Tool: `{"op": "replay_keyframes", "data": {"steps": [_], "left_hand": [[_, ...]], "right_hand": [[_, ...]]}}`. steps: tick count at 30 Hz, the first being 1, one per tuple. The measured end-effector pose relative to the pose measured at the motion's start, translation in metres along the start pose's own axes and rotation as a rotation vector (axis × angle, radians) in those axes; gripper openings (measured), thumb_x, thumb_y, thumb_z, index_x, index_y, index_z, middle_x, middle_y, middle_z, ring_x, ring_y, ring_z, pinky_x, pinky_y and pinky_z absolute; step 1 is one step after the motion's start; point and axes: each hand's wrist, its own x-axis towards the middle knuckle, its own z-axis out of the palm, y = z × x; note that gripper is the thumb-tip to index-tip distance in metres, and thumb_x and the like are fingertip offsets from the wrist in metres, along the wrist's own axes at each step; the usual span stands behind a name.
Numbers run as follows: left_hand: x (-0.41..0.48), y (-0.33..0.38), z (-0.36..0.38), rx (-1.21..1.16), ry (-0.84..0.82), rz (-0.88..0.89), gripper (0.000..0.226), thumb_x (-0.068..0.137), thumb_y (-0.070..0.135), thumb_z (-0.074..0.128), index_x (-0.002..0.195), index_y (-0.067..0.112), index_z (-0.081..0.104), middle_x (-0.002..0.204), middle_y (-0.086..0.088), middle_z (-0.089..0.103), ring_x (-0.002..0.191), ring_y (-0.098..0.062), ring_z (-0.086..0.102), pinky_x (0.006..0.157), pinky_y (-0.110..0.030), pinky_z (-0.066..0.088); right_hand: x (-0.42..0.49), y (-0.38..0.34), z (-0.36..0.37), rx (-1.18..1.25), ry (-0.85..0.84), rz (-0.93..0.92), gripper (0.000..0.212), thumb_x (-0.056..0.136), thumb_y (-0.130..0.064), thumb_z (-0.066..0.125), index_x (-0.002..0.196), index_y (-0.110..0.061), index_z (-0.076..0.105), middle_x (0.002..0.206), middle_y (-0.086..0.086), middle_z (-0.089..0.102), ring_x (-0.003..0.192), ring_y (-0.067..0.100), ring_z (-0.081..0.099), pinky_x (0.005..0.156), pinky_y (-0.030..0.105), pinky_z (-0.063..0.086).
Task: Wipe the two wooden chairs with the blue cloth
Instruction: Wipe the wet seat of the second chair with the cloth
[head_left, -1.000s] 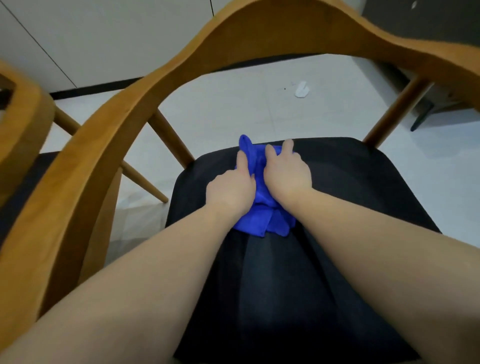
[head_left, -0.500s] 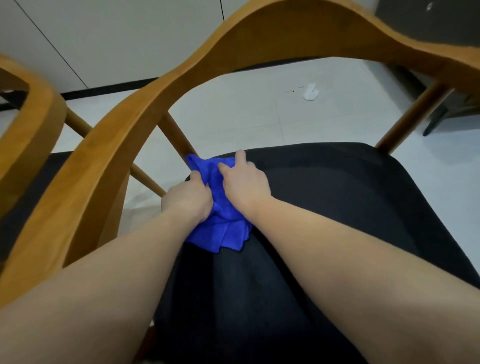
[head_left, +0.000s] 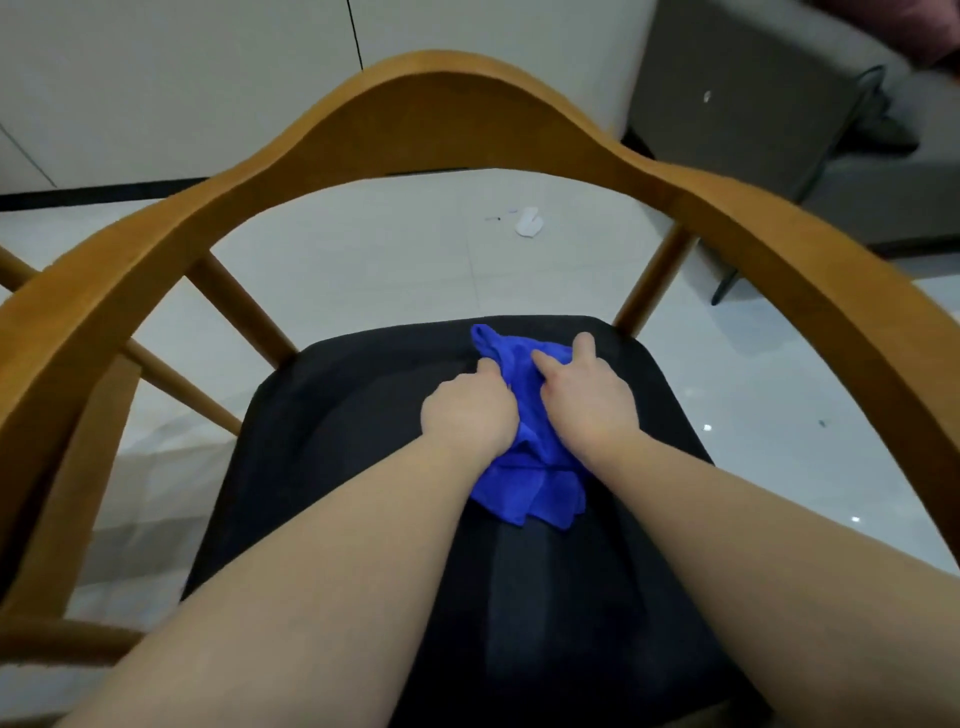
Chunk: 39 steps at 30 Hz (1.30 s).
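While both hands bore down on the blue cloth, I read the fingers first. The left hand had its fingers curled into the bunched fabric, tips hidden under the knuckles. The right hand showed two fingers lying fairly straight and parted, pressing on the cloth, and I could not tell how the rest lay. Between the two hands the cloth was gathered into a ridge whose long axis ran from 12 o'clock, where a corner poked out beyond the fingertips, down to 6 o'clock, where loose folds trailed under the wrists. It lay on the black seat, toward the far edge and a little to 3 o'clock of centre. From the fingers, the widest stretch of bare seat opened toward 9 o'clock and back toward 6, and the left hand was the nearer one to it. I judged the next stroke would sweep that way, broadside to the ridge. Further out, the wooden chair arched its rail overhead at 12 o'clock, well apart from the cloth and, by my judgement, yet to be reached.
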Motion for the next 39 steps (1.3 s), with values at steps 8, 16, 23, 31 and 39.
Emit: {"op": "replay_keyframes", "data": {"steps": [8, 16, 23, 31, 39], "left_hand": [[-0.036, 0.096, 0.032, 0.045, -0.078, 0.274, 0.034, 0.100, 0.024, 0.040, 0.133, 0.015, 0.040, 0.110, -0.011, 0.065, 0.097, -0.034, 0.062, 0.070, -0.038, 0.038], [-0.062, -0.012, 0.013, 0.232, 0.035, 0.227, 0.043, 0.101, 0.021, 0.035, 0.144, 0.020, 0.030, 0.104, -0.010, 0.067, 0.087, -0.036, 0.063, 0.069, -0.039, 0.045], [-0.126, -0.140, -0.014, 0.386, -0.070, -0.092, 0.037, 0.101, 0.019, 0.031, 0.137, 0.013, 0.033, 0.119, -0.012, 0.064, 0.106, -0.034, 0.062, 0.077, -0.040, 0.044], [-0.199, -0.167, -0.020, 0.898, -0.325, -0.184, 0.047, 0.102, 0.022, 0.040, 0.145, 0.007, 0.034, 0.124, -0.004, 0.062, 0.110, -0.021, 0.062, 0.085, -0.033, 0.047], [-0.211, -0.044, 0.023, 0.482, -0.143, 0.003, 0.029, 0.094, 0.014, 0.043, 0.123, 0.011, 0.044, 0.111, -0.003, 0.068, 0.102, -0.024, 0.067, 0.070, -0.032, 0.039]], "right_hand": [[-0.070, 0.089, -0.014, 0.002, 0.080, 0.427, 0.031, 0.098, -0.050, 0.035, 0.108, -0.021, 0.037, 0.097, 0.012, 0.063, 0.082, 0.034, 0.057, 0.065, 0.041, 0.041], [-0.077, -0.011, 0.000, 0.092, 0.028, 0.271, 0.039, 0.102, -0.023, 0.030, 0.137, -0.022, 0.047, 0.131, 0.014, 0.034, 0.089, 0.031, 0.053, 0.067, 0.035, 0.037], [-0.116, -0.158, 0.015, 0.143, -0.060, -0.035, 0.039, 0.100, -0.016, 0.037, 0.138, -0.014, 0.043, 0.141, 0.017, 0.031, 0.107, 0.031, 0.054, 0.066, 0.036, 0.038], [-0.187, -0.196, 0.020, 0.105, -0.171, -0.364, 0.051, 0.099, -0.013, 0.043, 0.147, -0.015, 0.030, 0.141, 0.021, 0.028, 0.103, 0.032, 0.052, 0.061, 0.036, 0.041], [-0.217, -0.053, -0.005, 0.017, -0.156, -0.183, 0.053, 0.101, -0.018, 0.038, 0.151, -0.026, 0.025, 0.146, 0.018, 0.026, 0.109, 0.034, 0.050, 0.065, 0.035, 0.036]]}}
